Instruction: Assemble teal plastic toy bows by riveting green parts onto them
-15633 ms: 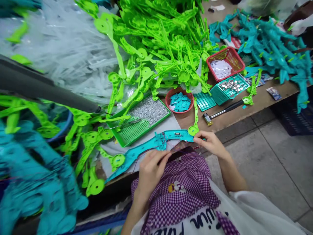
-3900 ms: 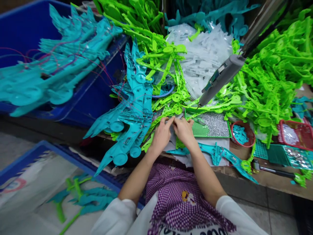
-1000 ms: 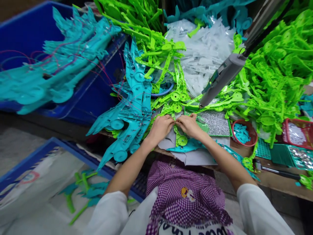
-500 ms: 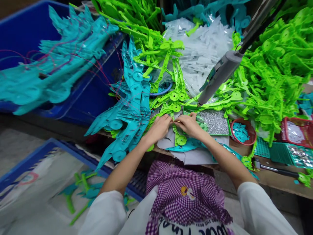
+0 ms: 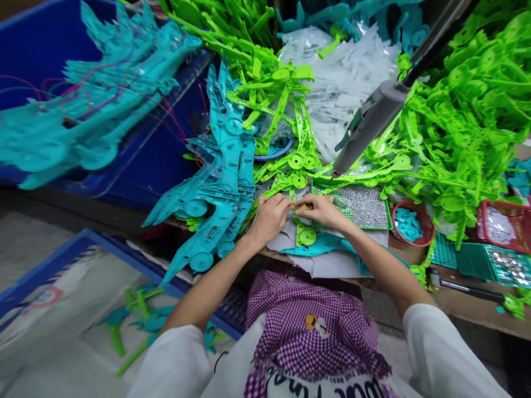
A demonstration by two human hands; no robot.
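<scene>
A lime-green plastic part (image 5: pixel 307 236) with a round disc end lies on a grey-white sheet (image 5: pixel 338 267) in front of me. My left hand (image 5: pixel 271 219) is closed, its fingertips gripping the upper stretch of that part. My right hand (image 5: pixel 322 210) meets it from the other side in a pinch; whatever sits between its fingertips is too small to make out. A long turquoise plastic part (image 5: pixel 327 244) rests just below the green one. Beside my right hand stands a green tray (image 5: pixel 390 215) of small silvery screws (image 5: pixel 367 204).
A grey electric screwdriver (image 5: pixel 369 127) hangs tip down behind my right hand. Turquoise parts (image 5: pixel 232 166) are stacked at left, green ones (image 5: pixel 464 127) heaped at right. A red basket (image 5: pixel 432 229) and a hammer (image 5: pixel 468 284) lie to the right. A blue bin (image 5: pixel 136 182) stands at left.
My right hand's fingers have shifted slightly at the green part, with the thumb lower. My left hand stays almost in place. The hanging screwdriver has swung a little left and up.
</scene>
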